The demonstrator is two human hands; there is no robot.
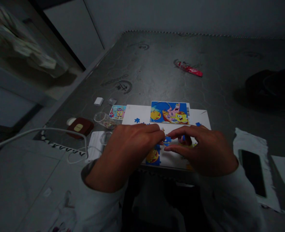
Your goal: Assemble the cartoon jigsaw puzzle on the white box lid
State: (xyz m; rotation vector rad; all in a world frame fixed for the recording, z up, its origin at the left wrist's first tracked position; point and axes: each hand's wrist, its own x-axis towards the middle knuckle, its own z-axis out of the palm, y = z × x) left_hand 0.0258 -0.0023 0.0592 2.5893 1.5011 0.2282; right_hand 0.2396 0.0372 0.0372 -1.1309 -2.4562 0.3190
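A small blue jigsaw puzzle piece [167,140] is between my two hands, above a white board [137,111]. My left hand [137,141] has its fingers pressed together at the piece's left side. From the right, my right hand [202,146] curves its thumb and forefinger around the piece's edges. Under the hands lies a partly joined section with a burger picture [152,156]. Further pieces on the board are partly covered by my right hand. A cartoon picture card [170,112] rests along the board's far edge, and a loose blue piece [137,120] lies left of it.
Left of the board are a clear tube [106,121] with small bits inside, a small picture card [117,112], a brown case [80,127] and a white cable [47,129]. A red wrapper [188,68] lies farther back. A phone [252,172] rests on white cloth at right.
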